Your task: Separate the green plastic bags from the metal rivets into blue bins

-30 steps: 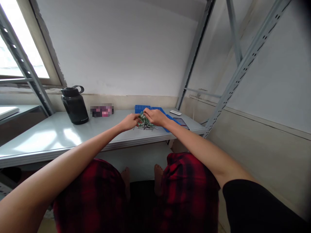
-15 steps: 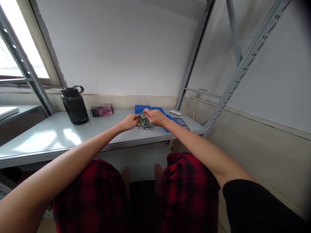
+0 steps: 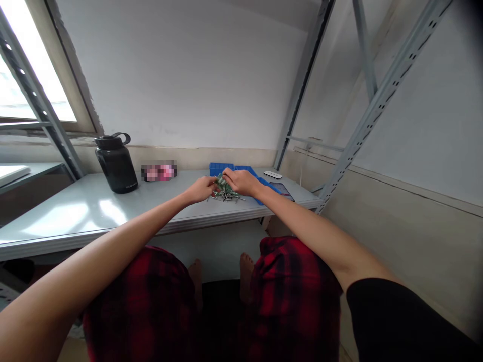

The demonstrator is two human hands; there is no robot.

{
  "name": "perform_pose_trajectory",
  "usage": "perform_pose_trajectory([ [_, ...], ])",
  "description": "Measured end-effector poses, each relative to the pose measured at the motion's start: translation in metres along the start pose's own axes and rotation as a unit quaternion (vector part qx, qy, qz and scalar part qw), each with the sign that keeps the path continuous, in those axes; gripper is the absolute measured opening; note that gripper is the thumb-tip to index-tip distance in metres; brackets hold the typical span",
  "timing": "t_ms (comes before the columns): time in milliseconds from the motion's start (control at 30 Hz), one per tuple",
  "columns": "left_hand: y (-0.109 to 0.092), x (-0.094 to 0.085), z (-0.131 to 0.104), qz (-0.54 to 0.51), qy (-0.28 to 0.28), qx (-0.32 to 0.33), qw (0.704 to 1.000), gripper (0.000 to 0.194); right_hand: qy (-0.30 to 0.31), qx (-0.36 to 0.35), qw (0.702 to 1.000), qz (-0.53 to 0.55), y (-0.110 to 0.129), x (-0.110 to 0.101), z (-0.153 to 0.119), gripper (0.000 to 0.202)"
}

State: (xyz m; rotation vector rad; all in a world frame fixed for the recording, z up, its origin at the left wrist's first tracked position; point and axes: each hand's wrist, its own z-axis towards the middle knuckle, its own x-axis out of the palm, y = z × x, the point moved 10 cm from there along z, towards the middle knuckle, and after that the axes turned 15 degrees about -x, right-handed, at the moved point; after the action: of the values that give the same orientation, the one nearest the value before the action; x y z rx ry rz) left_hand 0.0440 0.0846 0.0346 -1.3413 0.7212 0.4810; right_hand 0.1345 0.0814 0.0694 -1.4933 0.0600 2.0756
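My left hand (image 3: 203,189) is closed, its fingertips pinched together over a loose pile (image 3: 228,195) of thin silver, screw-like pieces and green bits on the table. From the other side my right hand (image 3: 242,181) reaches in, its fingers bent and closed. Between the fingertips of both hands is a small green piece (image 3: 221,179), held just above the pile. Its exact kind is too small to make out, and the fingers hide part of it.
Blue bins (image 3: 222,169) stand behind and to the right of my hands. Beyond them are a white computer mouse (image 3: 272,175) and a dark tablet-like device (image 3: 282,191). A black water bottle (image 3: 116,166) and a blurred-out item (image 3: 159,171) stand left. Metal posts (image 3: 392,85) frame the table.
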Motion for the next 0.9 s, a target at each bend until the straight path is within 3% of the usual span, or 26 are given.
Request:
perform_pose_trajectory([
  [900,-0.0013,-0.0010,-0.0022,0.009,-0.002,-0.001,1.000,0.018,0.006,0.003,1.000,-0.004,0.0009,-0.0006,-0.0006,0.030],
])
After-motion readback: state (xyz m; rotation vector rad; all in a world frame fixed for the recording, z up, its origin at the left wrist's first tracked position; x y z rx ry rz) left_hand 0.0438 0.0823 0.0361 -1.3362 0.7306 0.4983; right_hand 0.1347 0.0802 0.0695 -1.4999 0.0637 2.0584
